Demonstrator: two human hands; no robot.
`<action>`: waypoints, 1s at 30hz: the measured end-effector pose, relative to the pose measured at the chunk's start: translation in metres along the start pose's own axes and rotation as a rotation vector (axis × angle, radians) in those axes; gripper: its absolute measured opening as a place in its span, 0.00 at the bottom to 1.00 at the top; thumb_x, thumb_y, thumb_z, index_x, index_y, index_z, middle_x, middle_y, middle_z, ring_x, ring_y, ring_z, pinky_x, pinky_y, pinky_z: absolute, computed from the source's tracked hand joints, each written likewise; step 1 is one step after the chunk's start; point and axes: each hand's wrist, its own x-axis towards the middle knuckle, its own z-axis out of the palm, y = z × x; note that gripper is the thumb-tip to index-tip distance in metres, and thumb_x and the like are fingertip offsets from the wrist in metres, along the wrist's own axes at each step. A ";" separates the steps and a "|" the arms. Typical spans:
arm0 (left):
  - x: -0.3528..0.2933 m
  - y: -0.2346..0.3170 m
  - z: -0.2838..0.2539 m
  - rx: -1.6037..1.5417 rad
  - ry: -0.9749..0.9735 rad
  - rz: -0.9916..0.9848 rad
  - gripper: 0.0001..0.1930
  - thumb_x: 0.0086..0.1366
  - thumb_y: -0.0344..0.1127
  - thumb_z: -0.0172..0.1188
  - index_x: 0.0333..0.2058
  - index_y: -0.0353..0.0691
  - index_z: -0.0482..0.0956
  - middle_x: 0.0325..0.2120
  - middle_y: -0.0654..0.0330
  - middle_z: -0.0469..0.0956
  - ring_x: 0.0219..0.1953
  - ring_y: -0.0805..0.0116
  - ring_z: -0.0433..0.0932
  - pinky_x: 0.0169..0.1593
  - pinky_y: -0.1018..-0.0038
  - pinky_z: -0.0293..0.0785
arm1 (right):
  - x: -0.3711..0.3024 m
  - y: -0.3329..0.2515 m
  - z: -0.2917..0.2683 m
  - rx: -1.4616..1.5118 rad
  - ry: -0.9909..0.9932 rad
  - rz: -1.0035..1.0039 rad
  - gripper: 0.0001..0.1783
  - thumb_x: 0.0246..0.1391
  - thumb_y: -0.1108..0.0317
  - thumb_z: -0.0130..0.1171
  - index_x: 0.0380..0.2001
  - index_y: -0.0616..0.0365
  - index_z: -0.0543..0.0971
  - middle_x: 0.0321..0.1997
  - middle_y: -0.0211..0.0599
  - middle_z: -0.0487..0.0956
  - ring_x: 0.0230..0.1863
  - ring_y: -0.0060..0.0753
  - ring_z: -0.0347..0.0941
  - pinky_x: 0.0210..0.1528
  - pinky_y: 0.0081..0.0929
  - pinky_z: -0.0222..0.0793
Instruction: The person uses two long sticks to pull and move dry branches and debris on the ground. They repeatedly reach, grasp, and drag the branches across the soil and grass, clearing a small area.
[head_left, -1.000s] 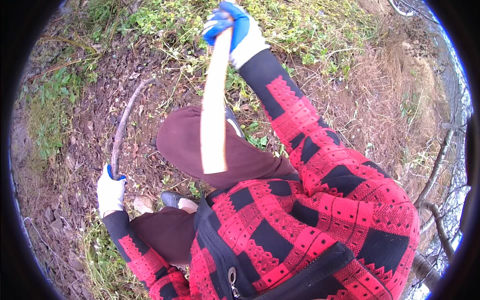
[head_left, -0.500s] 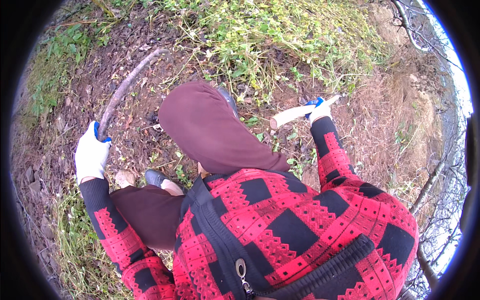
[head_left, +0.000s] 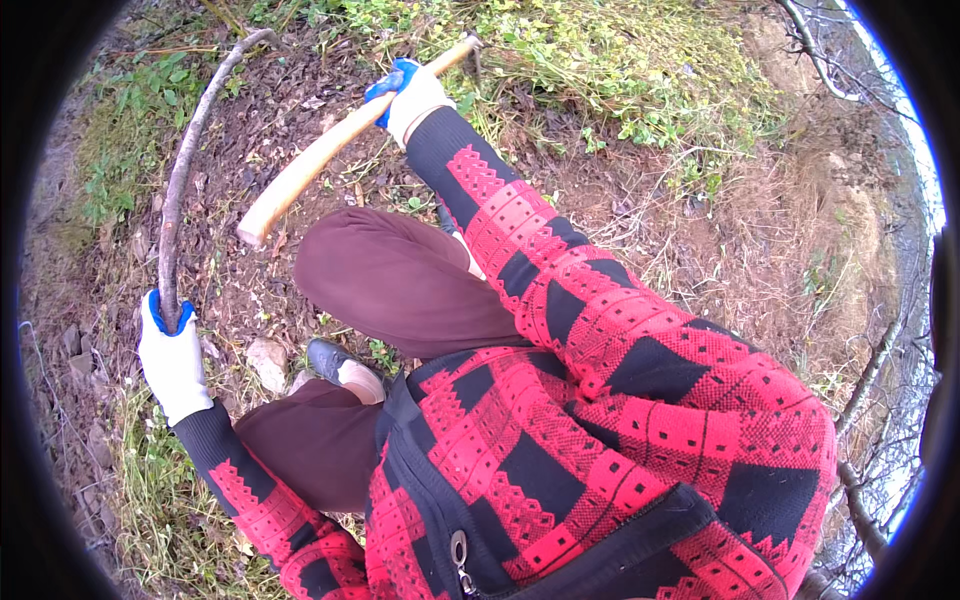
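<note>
A long, curved bare branch [head_left: 177,185] rises from my left hand [head_left: 172,357], whose white, blue-palmed glove is closed around its lower end. My right hand [head_left: 408,98], gloved the same way, grips what looks like a hatchet [head_left: 310,163] by the upper part of its pale wooden handle. The handle's thick butt points down and left, toward the branch but apart from it. At the far end the narrow, dark metal head [head_left: 476,62] shows nearly edge-on, so its shape is hard to make out.
Brown soil with dead leaves [head_left: 320,100] lies ahead, with low green plants [head_left: 590,70] beyond. A pale stone [head_left: 267,363] sits beside my shoe [head_left: 340,365]. My bent knee [head_left: 370,270] rises in the middle. Thin bare branches [head_left: 865,380] line the right edge.
My right hand has swung from the right across to the upper middle, bringing the hatchet nearer the branch. The left hand has dropped slightly, and the branch now stands more upright.
</note>
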 end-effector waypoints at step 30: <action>-0.010 0.008 -0.007 0.014 -0.060 0.051 0.26 0.64 0.37 0.66 0.61 0.44 0.75 0.49 0.51 0.83 0.49 0.57 0.84 0.53 0.66 0.76 | -0.092 -0.158 -0.211 -0.400 0.561 -0.214 0.19 0.70 0.51 0.39 0.32 0.54 0.67 0.29 0.38 0.73 0.26 0.41 0.70 0.34 0.40 0.71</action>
